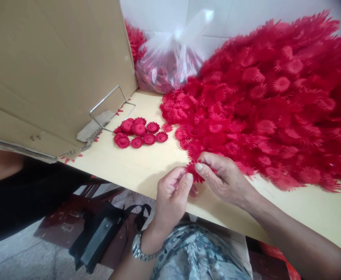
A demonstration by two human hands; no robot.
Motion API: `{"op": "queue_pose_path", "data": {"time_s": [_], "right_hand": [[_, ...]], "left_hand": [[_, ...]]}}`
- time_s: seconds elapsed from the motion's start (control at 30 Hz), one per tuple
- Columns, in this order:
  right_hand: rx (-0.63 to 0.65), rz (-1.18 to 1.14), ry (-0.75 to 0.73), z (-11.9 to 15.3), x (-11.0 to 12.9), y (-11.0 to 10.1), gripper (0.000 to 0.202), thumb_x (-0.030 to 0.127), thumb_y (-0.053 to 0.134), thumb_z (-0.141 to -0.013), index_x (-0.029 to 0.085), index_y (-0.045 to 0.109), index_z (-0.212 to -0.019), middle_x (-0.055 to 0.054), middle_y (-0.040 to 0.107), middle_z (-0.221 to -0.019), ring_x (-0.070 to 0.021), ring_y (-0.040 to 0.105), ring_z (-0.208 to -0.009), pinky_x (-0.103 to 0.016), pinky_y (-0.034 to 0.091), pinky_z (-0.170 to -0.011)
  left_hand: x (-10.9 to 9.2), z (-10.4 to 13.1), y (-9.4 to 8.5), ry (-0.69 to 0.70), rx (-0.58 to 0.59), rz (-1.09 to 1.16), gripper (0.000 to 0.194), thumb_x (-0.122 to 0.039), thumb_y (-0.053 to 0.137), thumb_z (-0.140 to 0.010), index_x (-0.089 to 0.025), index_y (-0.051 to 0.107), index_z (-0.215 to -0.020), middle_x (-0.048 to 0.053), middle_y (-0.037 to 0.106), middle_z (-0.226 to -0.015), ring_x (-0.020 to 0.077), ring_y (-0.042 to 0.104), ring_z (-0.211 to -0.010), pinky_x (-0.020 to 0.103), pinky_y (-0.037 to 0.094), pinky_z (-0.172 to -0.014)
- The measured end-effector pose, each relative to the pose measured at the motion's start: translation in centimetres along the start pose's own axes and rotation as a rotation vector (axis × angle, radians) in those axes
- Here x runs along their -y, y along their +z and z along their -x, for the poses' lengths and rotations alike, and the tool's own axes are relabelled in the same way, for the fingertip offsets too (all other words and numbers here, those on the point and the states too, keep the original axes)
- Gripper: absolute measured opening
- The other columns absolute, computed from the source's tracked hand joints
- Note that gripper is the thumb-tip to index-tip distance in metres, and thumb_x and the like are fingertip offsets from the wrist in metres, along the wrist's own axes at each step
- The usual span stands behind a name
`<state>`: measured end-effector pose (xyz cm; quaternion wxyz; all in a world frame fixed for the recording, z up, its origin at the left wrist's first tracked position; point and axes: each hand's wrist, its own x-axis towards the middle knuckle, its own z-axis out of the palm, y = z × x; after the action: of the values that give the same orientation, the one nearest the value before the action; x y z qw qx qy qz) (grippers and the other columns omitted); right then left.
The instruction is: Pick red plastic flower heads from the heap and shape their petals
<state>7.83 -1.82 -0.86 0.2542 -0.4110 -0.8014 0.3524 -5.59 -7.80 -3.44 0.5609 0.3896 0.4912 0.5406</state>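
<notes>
Between my two hands, above the front edge of the pale table, is a red flower-shaped piece (195, 172) with a fringed rim. My left hand (174, 190), with a metal watch on the wrist, pinches its left side between thumb and fingers. On its right side my right hand (221, 177) pinches it the same way. A small group of round red flower pieces (139, 130) lies on the table, beyond and left of my hands. To the right rises a large heap of red fringed flower pieces (264, 105).
A tall cardboard sheet (53, 70) stands at the left, with a bent wire frame (104, 103) beside it. A clear plastic bag (170, 64) of red pieces sits at the back of the table (123, 167). Below are a black bag (100, 237) and part of another person (21, 194).
</notes>
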Motion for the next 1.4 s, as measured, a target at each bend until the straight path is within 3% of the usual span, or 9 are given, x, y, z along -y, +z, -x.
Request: {"op": "queue_pose_path", "data": {"time_s": [0.13,0.27,0.33,0.6,0.8,1.03,1.4], "right_hand": [[-0.021,-0.122,0.045,0.1,-0.2,0.4,0.036,0.039,0.044,-0.090,0.019,0.040,-0.059,0.003,0.045,-0.051,-0.0084,0.042,-0.047,-0.022,0.031,-0.045],[0.137,-0.530,0.145,0.4,-0.3,0.7,0.031,0.043,0.053,-0.086,0.019,0.045,-0.067,0.001,0.060,-0.055,-0.0121,0.057,-0.052,-0.024,0.044,-0.051],[0.167,-0.615,0.152,0.6,-0.3,0.8,0.026,0.041,0.057,-0.084,0.019,0.047,-0.072,0.001,0.062,-0.059,-0.0136,0.061,-0.057,-0.026,0.047,-0.054],[0.007,-0.586,0.095,1.2,-0.3,0.7,0.015,0.031,0.053,-0.087,0.019,0.052,-0.079,0.001,0.060,-0.063,-0.0121,0.060,-0.058,-0.024,0.049,-0.053],[-0.022,-0.645,0.103,1.4,-0.1,0.8,0.008,0.028,0.058,-0.085,0.021,0.054,-0.084,0.001,0.063,-0.066,-0.0128,0.063,-0.062,-0.025,0.052,-0.056],[-0.005,-0.670,0.109,1.3,-0.1,0.8,0.011,0.029,0.060,-0.084,0.021,0.054,-0.079,0.003,0.061,-0.061,-0.0123,0.061,-0.057,-0.025,0.051,-0.053],[-0.128,-0.270,0.069,1.4,-0.4,0.7,0.030,0.032,0.048,-0.089,0.018,0.046,-0.063,0.003,0.049,-0.054,-0.0076,0.045,-0.049,-0.020,0.034,-0.044]], "left_hand": [[0.5,0.1,0.2,0.001,-0.004,0.101,0.016,-0.031,0.057,-0.084,-0.016,0.062,-0.082,0.000,0.059,-0.065,0.0095,0.054,-0.054,0.021,0.047,-0.051],[0.7,0.0,0.3,0.001,-0.037,0.123,0.016,-0.030,0.057,-0.083,-0.016,0.062,-0.078,-0.002,0.056,-0.058,0.0089,0.052,-0.047,0.020,0.047,-0.045],[0.6,0.0,0.3,0.008,-0.079,0.074,0.016,-0.031,0.057,-0.083,-0.016,0.063,-0.078,-0.002,0.056,-0.056,0.0091,0.053,-0.045,0.020,0.047,-0.042],[-0.5,0.3,0.3,0.085,-0.083,-0.177,0.018,-0.027,0.056,-0.084,-0.016,0.068,-0.090,-0.001,0.059,-0.058,0.0089,0.056,-0.051,0.018,0.049,-0.049],[-0.2,-0.1,0.4,-0.003,-0.077,-0.052,0.016,-0.026,0.055,-0.083,-0.016,0.061,-0.073,-0.003,0.058,-0.059,0.0077,0.053,-0.045,0.018,0.047,-0.041],[0.3,-0.3,0.8,-0.043,-0.104,0.019,0.015,-0.024,0.054,-0.082,-0.016,0.058,-0.070,-0.004,0.055,-0.057,0.0074,0.051,-0.043,0.017,0.044,-0.038],[-0.2,0.2,0.5,0.017,0.027,-0.106,0.017,-0.030,0.054,-0.084,-0.017,0.057,-0.075,-0.003,0.051,-0.057,0.0082,0.051,-0.050,0.018,0.045,-0.047]]}}
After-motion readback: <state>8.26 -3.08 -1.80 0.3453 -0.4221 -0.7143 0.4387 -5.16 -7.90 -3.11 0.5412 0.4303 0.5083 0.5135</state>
